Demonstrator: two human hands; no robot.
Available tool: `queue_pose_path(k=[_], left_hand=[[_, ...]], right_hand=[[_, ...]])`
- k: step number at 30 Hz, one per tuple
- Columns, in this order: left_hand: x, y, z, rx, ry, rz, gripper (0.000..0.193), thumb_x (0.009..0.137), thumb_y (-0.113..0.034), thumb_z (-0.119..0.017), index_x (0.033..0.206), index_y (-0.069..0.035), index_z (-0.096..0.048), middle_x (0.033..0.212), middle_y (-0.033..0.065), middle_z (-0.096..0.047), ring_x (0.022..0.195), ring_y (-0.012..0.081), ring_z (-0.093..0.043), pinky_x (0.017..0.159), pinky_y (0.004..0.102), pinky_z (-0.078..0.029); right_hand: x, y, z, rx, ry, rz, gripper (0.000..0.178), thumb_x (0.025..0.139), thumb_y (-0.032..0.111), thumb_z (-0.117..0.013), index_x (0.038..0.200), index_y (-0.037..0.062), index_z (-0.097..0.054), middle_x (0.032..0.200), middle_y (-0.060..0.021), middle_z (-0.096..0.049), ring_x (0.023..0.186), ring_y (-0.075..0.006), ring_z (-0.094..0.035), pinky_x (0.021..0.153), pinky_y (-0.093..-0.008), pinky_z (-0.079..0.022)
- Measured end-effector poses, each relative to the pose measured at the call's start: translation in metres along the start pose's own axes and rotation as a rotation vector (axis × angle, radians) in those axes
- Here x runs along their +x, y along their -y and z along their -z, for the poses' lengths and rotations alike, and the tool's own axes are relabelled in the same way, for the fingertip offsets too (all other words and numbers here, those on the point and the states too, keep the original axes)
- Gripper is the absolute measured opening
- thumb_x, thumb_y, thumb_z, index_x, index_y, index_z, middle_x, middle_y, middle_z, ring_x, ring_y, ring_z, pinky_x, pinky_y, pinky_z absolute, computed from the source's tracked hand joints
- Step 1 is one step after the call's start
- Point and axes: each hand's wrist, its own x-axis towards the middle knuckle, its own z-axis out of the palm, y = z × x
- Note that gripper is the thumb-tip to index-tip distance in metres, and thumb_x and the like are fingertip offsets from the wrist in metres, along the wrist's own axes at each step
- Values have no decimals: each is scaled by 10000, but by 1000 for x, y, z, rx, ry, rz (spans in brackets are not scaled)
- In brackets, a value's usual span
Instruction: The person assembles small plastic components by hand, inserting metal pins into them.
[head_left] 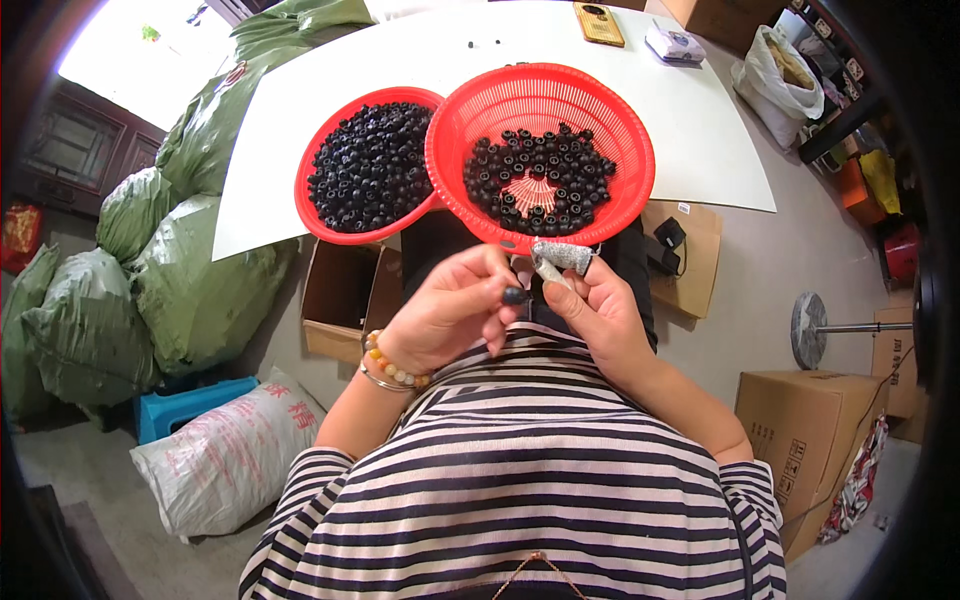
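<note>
Between my left thumb and fingers (460, 300) is a small black round part (514, 296). My right hand (595, 310) grips a tool with a pale, wrapped-looking handle and a grey speckled piece (562, 256); its exact kind cannot be made out. Both hands are close together above my lap, just short of a red slotted plastic basket (540, 85). Black ring-like parts (570, 165) with hollow centres cover much of that basket's bottom. A red basin (304, 205) to its left is heaped with similar small black parts (370, 165).
The baskets stand at the near edge of a white table (700, 140). A yellow phone-like case (598, 24) and a tissue pack (675, 44) lie farther back. Green sacks (205, 280) crowd the left. A white sack (235, 455) and a cardboard box (810, 430) flank me.
</note>
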Motion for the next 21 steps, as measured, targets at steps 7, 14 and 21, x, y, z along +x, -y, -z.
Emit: queue_pose_path(k=[7,14,21], left_hand=[[-1,-47,23,957,-643,-520,94,825,-109,-547,789,-25,-528,681,9,-556,601,44,-513,512,172,-423],[16,-80,58,1252,-948,-597,121,764,-94,-601,850,-11,-581,736,35,-588,647,75,-544,540,215,-443],[47,-59,22,1811,-664,-962,129,676,-42,-627,802,-30,-599,811,102,-603,795,237,-542,747,317,-400]], right_hand=[[-2,-4,-4,-129,205,-223,311,817,129,-569,1088,-13,-510,1022,-31,-556,931,-86,-499,838,-228,-382],[-2,-7,0,-230,232,-257,306,814,144,-566,1077,-5,-521,998,-33,-562,912,-89,-503,833,-238,-382],[-1,-8,2,-268,230,-264,283,816,147,-565,1060,6,-536,966,-23,-570,883,-84,-507,815,-237,-392]])
